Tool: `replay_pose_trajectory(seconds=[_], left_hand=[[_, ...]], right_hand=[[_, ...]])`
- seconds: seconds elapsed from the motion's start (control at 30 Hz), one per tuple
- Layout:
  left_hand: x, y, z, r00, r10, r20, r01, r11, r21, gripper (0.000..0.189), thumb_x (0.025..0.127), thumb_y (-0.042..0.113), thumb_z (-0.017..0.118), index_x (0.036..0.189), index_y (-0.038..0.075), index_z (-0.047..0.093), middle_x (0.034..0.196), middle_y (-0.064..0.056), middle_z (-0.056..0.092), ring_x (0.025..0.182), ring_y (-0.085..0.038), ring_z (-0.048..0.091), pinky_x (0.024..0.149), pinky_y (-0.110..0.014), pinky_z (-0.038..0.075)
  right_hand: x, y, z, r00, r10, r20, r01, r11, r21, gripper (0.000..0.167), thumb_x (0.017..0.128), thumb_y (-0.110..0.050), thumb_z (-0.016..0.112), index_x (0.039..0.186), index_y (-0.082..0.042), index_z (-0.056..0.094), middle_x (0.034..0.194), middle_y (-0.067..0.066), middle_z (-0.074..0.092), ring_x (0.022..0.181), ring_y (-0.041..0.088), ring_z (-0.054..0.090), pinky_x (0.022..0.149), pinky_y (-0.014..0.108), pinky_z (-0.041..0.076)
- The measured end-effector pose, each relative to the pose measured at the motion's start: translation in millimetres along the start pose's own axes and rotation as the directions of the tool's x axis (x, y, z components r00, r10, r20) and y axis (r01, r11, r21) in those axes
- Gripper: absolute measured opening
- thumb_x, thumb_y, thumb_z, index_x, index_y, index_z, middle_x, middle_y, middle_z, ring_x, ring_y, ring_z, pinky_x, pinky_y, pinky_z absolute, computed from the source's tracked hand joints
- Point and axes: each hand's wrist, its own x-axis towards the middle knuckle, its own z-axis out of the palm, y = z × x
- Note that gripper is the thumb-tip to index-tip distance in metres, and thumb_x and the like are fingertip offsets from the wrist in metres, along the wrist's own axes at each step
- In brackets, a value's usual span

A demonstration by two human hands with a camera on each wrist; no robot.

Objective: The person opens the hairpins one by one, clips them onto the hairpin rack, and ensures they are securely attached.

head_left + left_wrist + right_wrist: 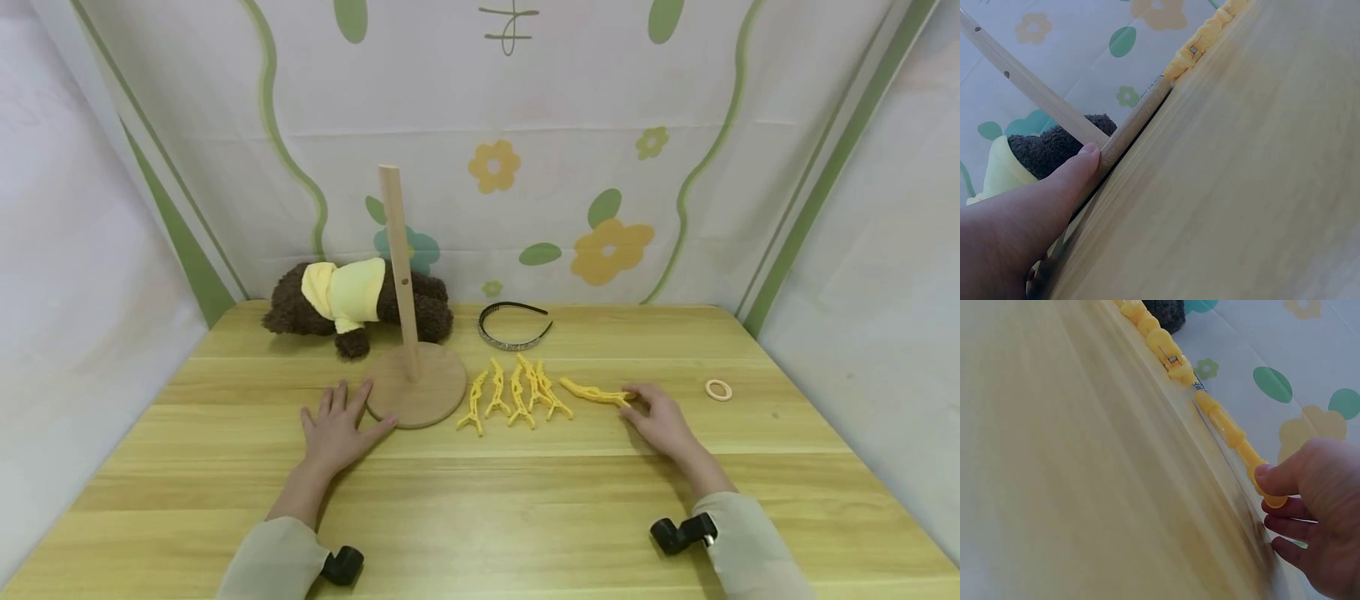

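Observation:
My right hand [663,423] pinches the forked end of a yellow alligator hair clip [588,391] between thumb and fingers, low over the table. In the right wrist view the thumb [1279,479] lies on the clip's end [1229,430]. Several more yellow hair clips [472,404] lie in a loose row to its left. My left hand [335,433] has its fingers spread against a wooden stand with a round base [442,392] and an upright post [399,242]. The left thumb [1088,156] touches the base's rim in the left wrist view.
Behind the stand a brown plush toy [356,287] in a yellow hoodie lies on its side. A black headband [510,344] with a sparkly band is behind the clips. One small pale ring [708,390] sits at the right. A patterned cloth hangs behind the wooden table [480,517].

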Motion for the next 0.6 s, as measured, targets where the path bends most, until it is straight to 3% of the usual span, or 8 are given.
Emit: replay_pose_trajectory(seconds=[0.2, 0.37, 0.6], left_hand=[[-0.4, -0.2, 0.2, 1.0, -0.004, 0.002, 0.004, 1.0, 0.001, 0.086, 0.073, 0.07, 0.04, 0.138, 0.017, 0.023, 0.137, -0.026, 0.014, 0.123, -0.043, 0.006, 0.084, -0.067, -0.006], [-0.4, 0.4, -0.3, 1.0, -0.005, 0.006, 0.005, 1.0, -0.004, 0.086, 0.073, 0.07, 0.04, 0.138, 0.017, 0.023, 0.137, -0.026, 0.014, 0.123, -0.043, 0.006, 0.084, -0.066, -0.006], [-0.5, 1.3, -1.1, 1.0, -0.007, 0.008, 0.007, 1.0, 0.003, 0.086, 0.073, 0.07, 0.039, 0.138, 0.017, 0.023, 0.137, -0.026, 0.014, 0.123, -0.043, 0.006, 0.085, -0.066, -0.005]], right_hand=[[5.9, -8.5, -8.7, 0.998, 0.03, 0.049, -0.033, 0.998, 0.057, 0.037, 0.085, -0.008, 0.054, 0.118, 0.005, 0.045, 0.113, 0.025, 0.044, 0.102, 0.041, 0.042, 0.083, 0.051, 0.035], [15.8, -14.4, -14.6, 0.998, -0.024, 0.05, 0.021, 0.998, 0.061, 0.037, 0.084, -0.006, 0.055, 0.117, 0.008, 0.046, 0.113, 0.025, 0.045, 0.103, 0.039, 0.042, 0.085, 0.05, 0.033], [27.4, -29.3, -19.8, 0.997, -0.041, 0.066, 0.037, 0.997, 0.061, 0.038, 0.085, -0.005, 0.054, 0.119, 0.009, 0.044, 0.11, 0.027, 0.047, 0.1, 0.041, 0.046, 0.082, 0.048, 0.038]])
